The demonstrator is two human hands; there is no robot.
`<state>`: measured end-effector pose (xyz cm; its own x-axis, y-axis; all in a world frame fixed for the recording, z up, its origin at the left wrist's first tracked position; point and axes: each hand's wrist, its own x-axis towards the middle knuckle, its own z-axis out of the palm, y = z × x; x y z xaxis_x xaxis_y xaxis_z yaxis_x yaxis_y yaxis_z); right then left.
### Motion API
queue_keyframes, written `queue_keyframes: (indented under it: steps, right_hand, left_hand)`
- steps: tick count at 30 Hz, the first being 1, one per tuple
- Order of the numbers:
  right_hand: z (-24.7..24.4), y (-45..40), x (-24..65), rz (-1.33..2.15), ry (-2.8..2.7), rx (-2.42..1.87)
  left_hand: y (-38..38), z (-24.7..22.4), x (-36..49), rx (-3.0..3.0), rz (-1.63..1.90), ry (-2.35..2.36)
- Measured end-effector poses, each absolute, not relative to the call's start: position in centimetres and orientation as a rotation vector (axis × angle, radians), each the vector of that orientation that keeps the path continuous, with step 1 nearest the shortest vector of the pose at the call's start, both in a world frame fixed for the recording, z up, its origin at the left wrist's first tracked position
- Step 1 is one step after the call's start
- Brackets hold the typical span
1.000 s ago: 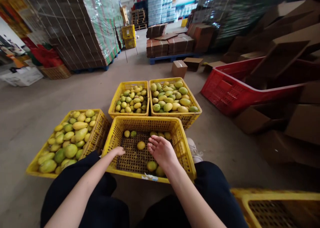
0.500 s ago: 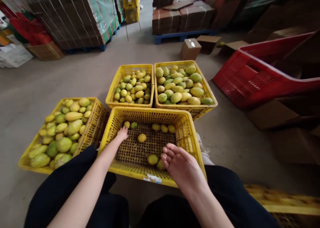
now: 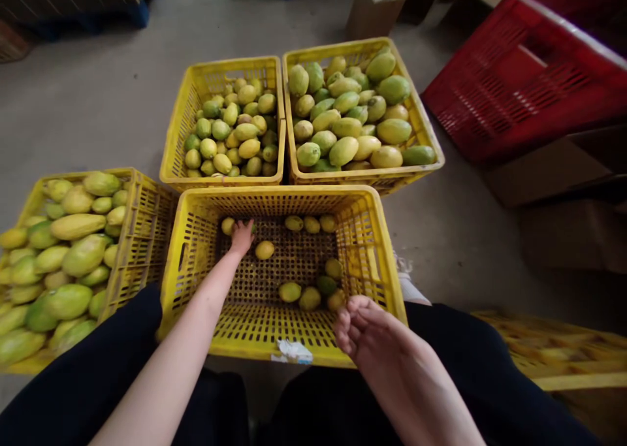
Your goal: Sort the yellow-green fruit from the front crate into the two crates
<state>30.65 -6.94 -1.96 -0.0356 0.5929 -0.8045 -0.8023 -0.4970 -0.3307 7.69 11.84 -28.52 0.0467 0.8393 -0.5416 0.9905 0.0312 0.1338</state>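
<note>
In front of me stands a yellow plastic crate (image 3: 281,196) with several small yellow-green papayas lying loose on its slatted bottom. My left hand (image 3: 241,238) reaches into its back left part, fingers curled over a small green papaya (image 3: 253,226) that they mostly cover. Left of that hand lies a yellow papaya (image 3: 228,226); to its right is another yellow papaya (image 3: 264,249). My right hand (image 3: 377,338) hovers at the crate's front right, palm turned inward, fingers loosely bent and holding nothing. Its fingertips are close to a brownish-yellow papaya (image 3: 336,300).
Behind stand two yellow crates full of papayas, the left crate (image 3: 171,129) and the right crate (image 3: 431,132). Another full crate (image 3: 142,224) is at left. A red basket (image 3: 494,74) and cardboard boxes (image 3: 375,5) occupy the right and back.
The view has tilted down and closer. My left hand has moved from beside the yellow papaya onto the green one. My right hand has drawn back toward the crate's front right, uncovering several papayas.
</note>
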Motion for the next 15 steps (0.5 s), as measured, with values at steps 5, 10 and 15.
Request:
queue_keyframes:
  steps: [5,10,15]
  right_hand:
    - [-2.6,-7.2,30.1,1.773,0.237,-1.160]
    - [-2.2,-7.3,30.0,1.751,0.173,-1.116]
    - [-2.0,-7.2,29.7,1.605,0.129,-1.237]
  left_hand:
    - [9.6,-27.3,6.4,1.578,-0.475,1.684]
    - [4.6,-23.6,5.2,1.274,-0.490,1.469]
    - [5.1,-16.5,6.9,1.271,-0.246,1.304]
